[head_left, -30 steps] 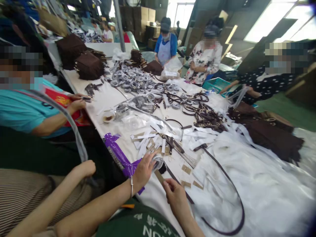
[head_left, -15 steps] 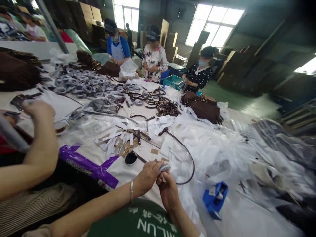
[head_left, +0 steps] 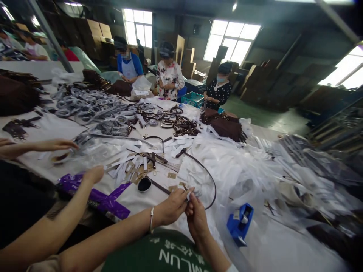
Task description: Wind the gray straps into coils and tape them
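My left hand (head_left: 171, 206), with a thin bracelet at the wrist, and my right hand (head_left: 195, 215) meet just above the near table edge. Both pinch a small pale piece (head_left: 189, 194), perhaps tape or clear plastic, between their fingertips. A thin dark brown strap (head_left: 204, 172) curves across the white sheet right behind my hands. A small black round item (head_left: 144, 184) lies to the left of them. Strips of white paper and brown card tabs (head_left: 133, 166) are scattered beyond it.
A blue tape dispenser (head_left: 239, 223) sits to the right. Purple plastic (head_left: 99, 196) lies left, by a neighbour's hand (head_left: 92, 174). Heaped clear bags (head_left: 249, 170), coiled straps (head_left: 178, 122) and brown bags (head_left: 225, 126) fill the table. Three people stand at the far end.
My view swung right from the table's left side. My hands left the black round item on the table and came together, pinching the small pale piece. The neighbour's arm dropped lower.
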Demonstrator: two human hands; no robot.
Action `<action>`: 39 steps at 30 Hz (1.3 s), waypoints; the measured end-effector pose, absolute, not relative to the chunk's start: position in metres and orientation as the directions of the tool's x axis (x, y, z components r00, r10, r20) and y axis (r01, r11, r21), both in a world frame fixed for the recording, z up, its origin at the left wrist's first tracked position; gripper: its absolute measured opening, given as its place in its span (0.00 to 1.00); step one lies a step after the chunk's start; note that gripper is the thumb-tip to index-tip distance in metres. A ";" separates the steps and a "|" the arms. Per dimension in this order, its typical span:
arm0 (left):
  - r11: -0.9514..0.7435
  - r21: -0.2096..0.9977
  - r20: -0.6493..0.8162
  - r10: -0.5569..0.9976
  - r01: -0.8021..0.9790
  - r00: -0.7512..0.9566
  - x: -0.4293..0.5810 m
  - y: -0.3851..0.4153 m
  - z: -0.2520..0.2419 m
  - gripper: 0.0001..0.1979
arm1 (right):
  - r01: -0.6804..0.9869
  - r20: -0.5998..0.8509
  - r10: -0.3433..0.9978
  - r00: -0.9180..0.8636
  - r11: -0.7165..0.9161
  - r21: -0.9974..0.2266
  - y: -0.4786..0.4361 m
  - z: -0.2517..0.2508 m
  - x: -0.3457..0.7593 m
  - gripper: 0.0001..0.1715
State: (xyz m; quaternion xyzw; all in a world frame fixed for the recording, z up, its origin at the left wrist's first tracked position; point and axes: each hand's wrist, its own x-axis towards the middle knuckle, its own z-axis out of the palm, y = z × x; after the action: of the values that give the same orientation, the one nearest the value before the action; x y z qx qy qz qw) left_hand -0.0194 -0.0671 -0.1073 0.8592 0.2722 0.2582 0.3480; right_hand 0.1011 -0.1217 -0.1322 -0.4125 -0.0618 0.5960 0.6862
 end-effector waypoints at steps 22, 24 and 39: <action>-0.202 0.936 0.056 0.895 0.289 0.443 -0.021 -0.061 -0.097 0.17 | -0.135 -0.223 0.855 0.468 -0.180 -0.974 -0.116 -0.133 0.098 0.23; -0.267 0.912 0.105 0.886 0.312 0.452 -0.023 -0.060 -0.099 0.14 | -0.120 -0.220 0.863 0.454 -0.186 -0.975 -0.117 -0.132 0.099 0.23; -0.727 0.132 0.263 0.681 0.674 0.683 0.001 -0.089 -0.126 0.25 | -0.119 -0.219 0.866 0.450 -0.185 -0.976 -0.110 -0.136 0.105 0.25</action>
State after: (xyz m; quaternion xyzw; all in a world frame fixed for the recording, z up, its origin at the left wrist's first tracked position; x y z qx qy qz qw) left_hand 0.0009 -0.0894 -0.1260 0.9172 0.3695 0.1483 0.0124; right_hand 0.1054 -0.1098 -0.1361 -0.6354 -0.2939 0.4343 0.5668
